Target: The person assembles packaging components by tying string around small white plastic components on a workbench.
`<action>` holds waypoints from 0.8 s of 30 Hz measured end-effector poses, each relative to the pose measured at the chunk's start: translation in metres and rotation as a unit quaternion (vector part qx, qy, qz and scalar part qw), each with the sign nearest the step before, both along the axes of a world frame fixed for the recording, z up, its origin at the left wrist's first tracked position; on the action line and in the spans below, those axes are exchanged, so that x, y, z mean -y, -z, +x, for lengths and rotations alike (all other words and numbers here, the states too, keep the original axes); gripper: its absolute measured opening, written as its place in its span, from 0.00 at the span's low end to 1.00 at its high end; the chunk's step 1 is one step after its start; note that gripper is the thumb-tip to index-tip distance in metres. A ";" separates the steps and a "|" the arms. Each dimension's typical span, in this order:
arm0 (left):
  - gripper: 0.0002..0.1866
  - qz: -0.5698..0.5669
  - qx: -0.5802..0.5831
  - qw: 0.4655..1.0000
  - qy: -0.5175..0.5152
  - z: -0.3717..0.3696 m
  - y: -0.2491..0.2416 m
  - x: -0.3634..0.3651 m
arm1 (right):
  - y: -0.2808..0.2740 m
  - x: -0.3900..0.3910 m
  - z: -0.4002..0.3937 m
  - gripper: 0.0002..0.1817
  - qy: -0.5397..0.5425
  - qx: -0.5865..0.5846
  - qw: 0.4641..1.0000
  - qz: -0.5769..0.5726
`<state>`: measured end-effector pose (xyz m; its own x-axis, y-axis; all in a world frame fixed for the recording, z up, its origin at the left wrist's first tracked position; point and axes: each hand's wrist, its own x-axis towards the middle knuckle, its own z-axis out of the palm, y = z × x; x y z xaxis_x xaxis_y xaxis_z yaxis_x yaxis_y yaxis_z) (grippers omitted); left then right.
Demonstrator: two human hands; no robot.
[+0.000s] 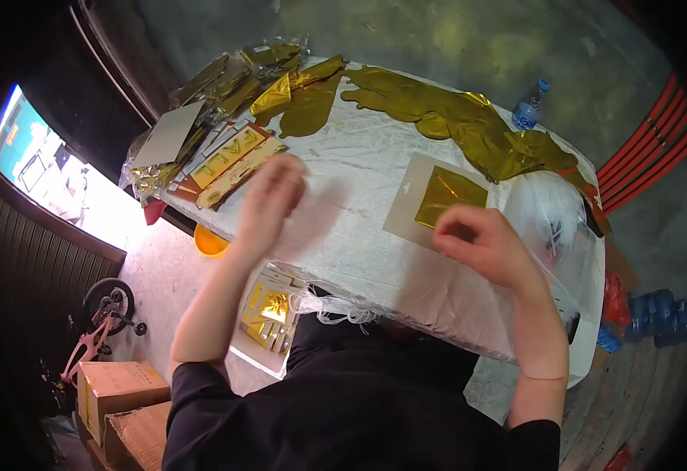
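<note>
On the right hand [491,245], the fingers are standing curled toward the thumb over the near right part of a grey card [401,202]; whether they are pinching anything or touching the card, this view is not settling. On the left hand [273,200], the fingers are folding loosely inward and showing blurred; no object is showing in them, but a small one cannot be ruled out. The grey card is lying flat on the white-covered table [343,212], right of centre, with a flat gold foil piece [441,196] resting on it. In this inspector's judgement, the step in hand is concerning the placing or lining up of that foil on its card, and the next move is calling for a light fingertip hold that is keeping the foil flat and the card steady. Just right of the card, a clear plastic bag [546,210] is lying near the table's right edge. Beyond the left hand, printed cards [237,161] are lying in an overlapping stack, with plastic-wrapped packets [218,82] heaping up at the far left. Gold foil sheets [481,129] are stretching along the far side, and a water bottle [529,108] is standing beside them at the far right. At the near edge, white strings [334,306] are hanging in a tangle.
</note>
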<state>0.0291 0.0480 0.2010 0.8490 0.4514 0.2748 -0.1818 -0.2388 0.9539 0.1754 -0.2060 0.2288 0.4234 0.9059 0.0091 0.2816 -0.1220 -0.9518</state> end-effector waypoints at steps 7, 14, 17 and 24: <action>0.05 -0.033 -0.010 0.982 0.186 0.033 0.019 0.061 | 0.016 -0.032 -0.006 0.04 0.047 0.081 0.994 0.047; 0.05 0.033 -0.078 0.971 0.223 0.038 0.024 0.074 | 0.037 -0.035 0.003 0.09 -0.004 0.056 0.998 0.016; 0.06 0.031 -0.080 0.972 0.218 0.040 0.024 0.073 | 0.039 -0.034 0.008 0.10 -0.044 0.009 0.999 0.006; 0.03 0.246 0.048 0.968 0.029 0.051 0.036 0.086 | 0.032 -0.035 0.014 0.08 0.056 -0.297 0.943 0.139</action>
